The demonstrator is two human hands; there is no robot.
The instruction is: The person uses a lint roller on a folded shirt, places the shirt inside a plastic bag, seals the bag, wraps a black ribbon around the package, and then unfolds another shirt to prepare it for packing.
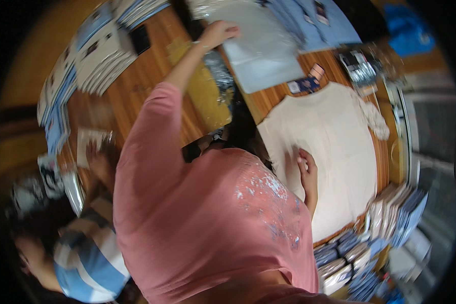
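Observation:
My left hand [220,33] reaches far forward to the left edge of a stack of clear plastic bags [263,68]. Its fingers are curled together; whether a bag is pinched in them is hard to see. Over a cream shirt [339,147] hovers my right hand [308,169], fingers loosely bent and apart, holding nothing. The shirt lies spread on the wooden table with its neckline away from me and one sleeve out to the right. Just beyond the neckline are a dark blue patterned piece [303,85] and a small pink roll [317,71].
At left, a co-worker's hand [93,154] rests on a packaged garment beside stacks of folded shirts [104,58]. Yellow packaging [202,96] lies along the gap between tables. Blue shirts [334,25] lie at the far end; bagged garments [385,213] are piled at near right.

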